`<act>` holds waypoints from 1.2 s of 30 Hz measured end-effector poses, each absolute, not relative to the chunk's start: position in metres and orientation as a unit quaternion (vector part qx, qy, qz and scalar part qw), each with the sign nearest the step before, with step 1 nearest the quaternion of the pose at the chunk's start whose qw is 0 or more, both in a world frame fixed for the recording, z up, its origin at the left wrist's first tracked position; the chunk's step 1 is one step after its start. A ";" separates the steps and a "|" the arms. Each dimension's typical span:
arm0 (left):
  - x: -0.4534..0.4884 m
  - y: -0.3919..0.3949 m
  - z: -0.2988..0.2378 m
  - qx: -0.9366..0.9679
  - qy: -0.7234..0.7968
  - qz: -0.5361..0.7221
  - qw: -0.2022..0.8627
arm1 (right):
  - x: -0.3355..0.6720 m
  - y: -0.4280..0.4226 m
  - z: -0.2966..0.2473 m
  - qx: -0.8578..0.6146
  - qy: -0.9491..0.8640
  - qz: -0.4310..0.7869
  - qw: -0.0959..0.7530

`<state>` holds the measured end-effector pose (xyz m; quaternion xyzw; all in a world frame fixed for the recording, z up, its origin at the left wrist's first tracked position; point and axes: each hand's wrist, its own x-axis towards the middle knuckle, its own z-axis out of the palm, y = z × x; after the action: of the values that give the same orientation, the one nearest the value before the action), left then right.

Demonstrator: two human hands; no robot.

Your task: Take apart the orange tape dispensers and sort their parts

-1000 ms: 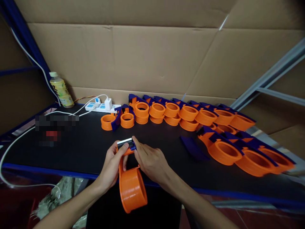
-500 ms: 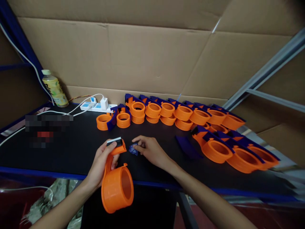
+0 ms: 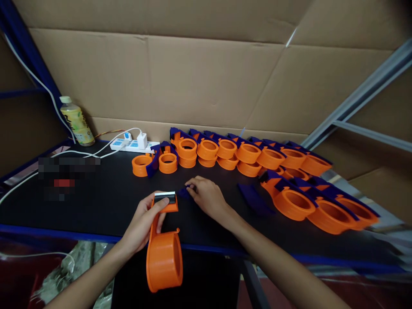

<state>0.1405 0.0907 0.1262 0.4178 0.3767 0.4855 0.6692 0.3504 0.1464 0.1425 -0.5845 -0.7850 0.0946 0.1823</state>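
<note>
My left hand (image 3: 143, 223) is wrapped round the handle of an orange tape dispenser (image 3: 164, 255), thumb on its toothed metal blade (image 3: 165, 196). The round drum of the dispenser hangs below the table's front edge. My right hand (image 3: 207, 196) rests on the black tabletop just right of the blade, fingers pinched on a small blue plastic piece (image 3: 186, 191).
Rows of finished orange-and-blue dispensers (image 3: 291, 199) fill the back and right of the black table (image 3: 106, 197). A loose blue part (image 3: 254, 198) lies right of my hand. A power strip (image 3: 133, 145), white cables and a drink bottle (image 3: 77, 122) stand at the back left. Cardboard walls stand behind.
My right hand pulled the small blue piece off the dispenser's blade end and moved it right and onto the table. My left hand tilted the dispenser and kept hold of it.
</note>
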 end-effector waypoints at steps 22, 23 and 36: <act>0.140 0.092 0.126 0.474 0.377 0.464 0.647 | 0.363 0.134 0.157 -0.541 -0.830 0.061 0.121; 0.140 0.092 0.126 0.474 0.377 0.464 0.646 | 0.365 0.134 0.157 -0.543 -0.829 0.061 0.119; 0.139 0.092 0.125 0.484 0.389 0.455 0.639 | 0.394 0.130 0.159 -0.564 -0.810 0.078 0.138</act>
<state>0.1387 0.0916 0.1251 0.4836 0.3889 0.4546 0.6390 0.3943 0.1296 0.1593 -0.5644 -0.8102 0.0777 0.1377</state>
